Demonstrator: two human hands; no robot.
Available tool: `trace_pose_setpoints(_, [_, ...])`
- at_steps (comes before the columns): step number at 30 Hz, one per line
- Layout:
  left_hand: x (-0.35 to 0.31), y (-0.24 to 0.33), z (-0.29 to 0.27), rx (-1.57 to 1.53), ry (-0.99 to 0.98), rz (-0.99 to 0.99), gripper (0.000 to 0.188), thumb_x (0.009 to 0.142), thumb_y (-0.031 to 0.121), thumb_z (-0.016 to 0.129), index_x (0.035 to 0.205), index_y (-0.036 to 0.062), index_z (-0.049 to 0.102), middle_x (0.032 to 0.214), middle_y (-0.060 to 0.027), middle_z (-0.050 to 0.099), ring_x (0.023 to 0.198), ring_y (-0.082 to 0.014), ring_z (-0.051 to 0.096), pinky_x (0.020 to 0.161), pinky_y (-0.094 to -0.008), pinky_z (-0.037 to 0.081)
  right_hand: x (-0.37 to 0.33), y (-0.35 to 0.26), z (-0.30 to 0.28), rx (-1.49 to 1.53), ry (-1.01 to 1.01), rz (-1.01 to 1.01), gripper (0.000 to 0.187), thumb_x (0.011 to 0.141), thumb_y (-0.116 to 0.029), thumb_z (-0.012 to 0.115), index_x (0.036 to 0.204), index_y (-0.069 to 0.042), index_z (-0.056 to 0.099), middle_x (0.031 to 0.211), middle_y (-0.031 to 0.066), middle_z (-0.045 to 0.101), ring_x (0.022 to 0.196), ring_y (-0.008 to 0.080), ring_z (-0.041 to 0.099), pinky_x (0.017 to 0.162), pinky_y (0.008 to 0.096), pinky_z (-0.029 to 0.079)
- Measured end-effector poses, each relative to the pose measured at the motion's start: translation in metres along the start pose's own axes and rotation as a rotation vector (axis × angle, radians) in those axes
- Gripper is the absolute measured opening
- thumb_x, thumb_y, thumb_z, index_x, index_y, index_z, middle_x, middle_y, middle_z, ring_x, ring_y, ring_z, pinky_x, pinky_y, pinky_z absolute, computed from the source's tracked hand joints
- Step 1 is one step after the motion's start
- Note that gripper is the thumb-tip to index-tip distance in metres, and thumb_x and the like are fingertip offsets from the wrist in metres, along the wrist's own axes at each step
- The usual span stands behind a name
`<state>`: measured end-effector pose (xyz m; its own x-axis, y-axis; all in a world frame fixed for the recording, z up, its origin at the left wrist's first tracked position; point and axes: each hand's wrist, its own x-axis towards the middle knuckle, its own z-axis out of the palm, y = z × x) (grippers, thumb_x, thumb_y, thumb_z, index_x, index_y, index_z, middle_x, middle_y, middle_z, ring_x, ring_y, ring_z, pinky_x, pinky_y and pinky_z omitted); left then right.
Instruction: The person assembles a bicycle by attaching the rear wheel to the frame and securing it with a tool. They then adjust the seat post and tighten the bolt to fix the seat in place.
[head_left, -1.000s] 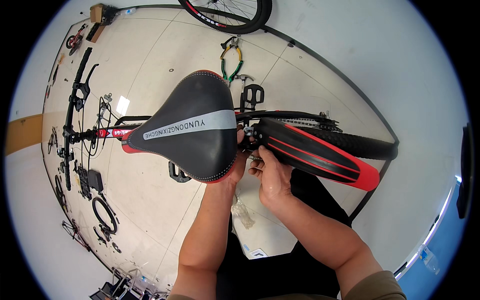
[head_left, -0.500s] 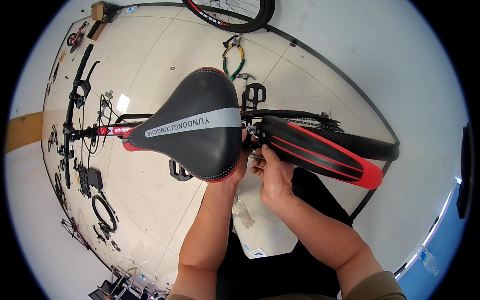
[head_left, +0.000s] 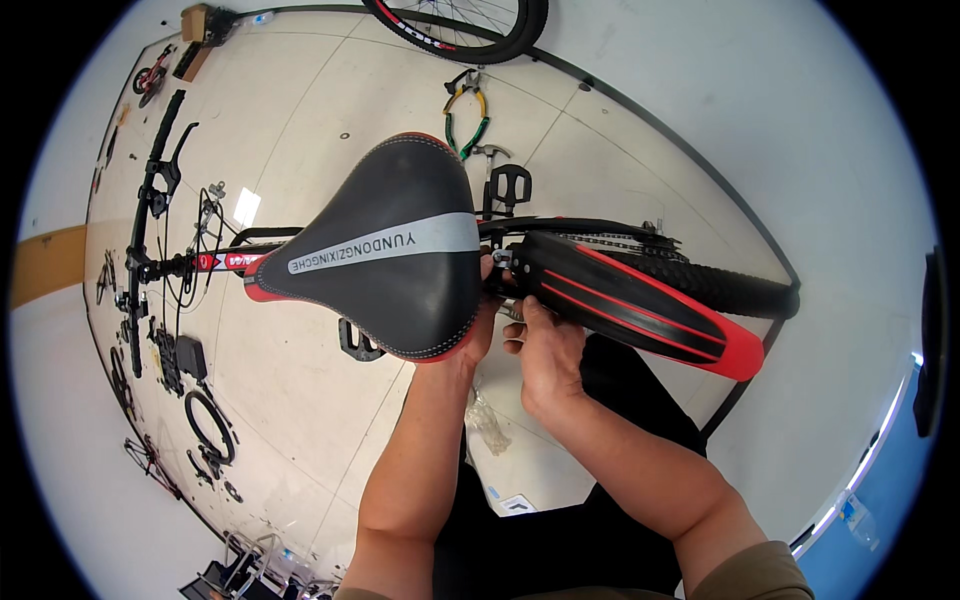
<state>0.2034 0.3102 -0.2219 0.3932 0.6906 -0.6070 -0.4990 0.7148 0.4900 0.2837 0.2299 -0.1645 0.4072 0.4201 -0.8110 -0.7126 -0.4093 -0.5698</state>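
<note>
A black bicycle saddle (head_left: 400, 200) with red edges and a grey stripe fills the middle. Behind it, a black and red rear mudguard (head_left: 620, 305) stretches to the right over the back tyre. Its metal bracket (head_left: 503, 260) sits close behind the saddle. My left hand (head_left: 482, 325) reaches up under the saddle's rear edge, a fingertip closed against the bracket; most of its fingers are hidden. My right hand (head_left: 548, 350) is beside the mudguard's front end, fingers curled and pinched together just below the bracket. What the pinch holds is too small to make out.
Handlebars (head_left: 150, 220) extend at the left, and a pedal (head_left: 510, 185) juts out beyond the saddle. Pliers (head_left: 468, 110) and a hammer (head_left: 490, 153) lie on the tiled floor. A loose wheel (head_left: 470, 30) leans at the far wall. Bike parts (head_left: 208, 425) are spread at left.
My right hand's fingers have shifted slightly at the bracket, the thumb and index moving a little downward. The left hand and the bicycle stay nearly the same.
</note>
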Motion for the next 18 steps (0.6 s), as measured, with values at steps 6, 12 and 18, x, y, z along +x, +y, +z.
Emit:
trace_pose_setpoints(6, [-0.001,0.002,0.004,-0.020,0.004,-0.030,0.004,0.098,0.008,0.059,0.101,0.0084,0.058,0.095,-0.0058,0.063,0.085,-0.0188,0.062,0.088,-0.0417,0.050,-0.001,-0.002,0.000,0.105,0.014,-0.028,0.014,0.097,-0.020,0.066,0.103,-0.007,0.068,0.090,-0.0011,0.065,0.068,0.0086,0.060,0.060,0.0246,0.048])
trace_pose_setpoints(12, [0.000,0.001,0.004,0.014,-0.005,0.022,0.006,0.097,0.003,0.060,0.102,0.0069,0.058,0.095,-0.0081,0.063,0.085,-0.0210,0.062,0.083,-0.0401,0.053,0.000,-0.009,-0.003,0.151,-0.032,-0.014,0.018,0.097,-0.018,0.071,0.111,-0.007,0.071,0.095,0.0030,0.067,0.072,0.0122,0.062,0.064,0.0279,0.051])
trace_pose_setpoints(18, [0.009,-0.003,-0.010,0.011,-0.017,0.059,0.014,0.097,0.000,0.059,0.111,0.0034,0.061,0.097,-0.0103,0.064,0.085,-0.0230,0.062,0.082,-0.0404,0.055,0.007,-0.003,-0.001,0.186,-0.056,-0.107,0.010,0.098,-0.008,0.068,0.106,-0.005,0.071,0.092,0.0043,0.071,0.067,0.0103,0.063,0.060,0.0243,0.051])
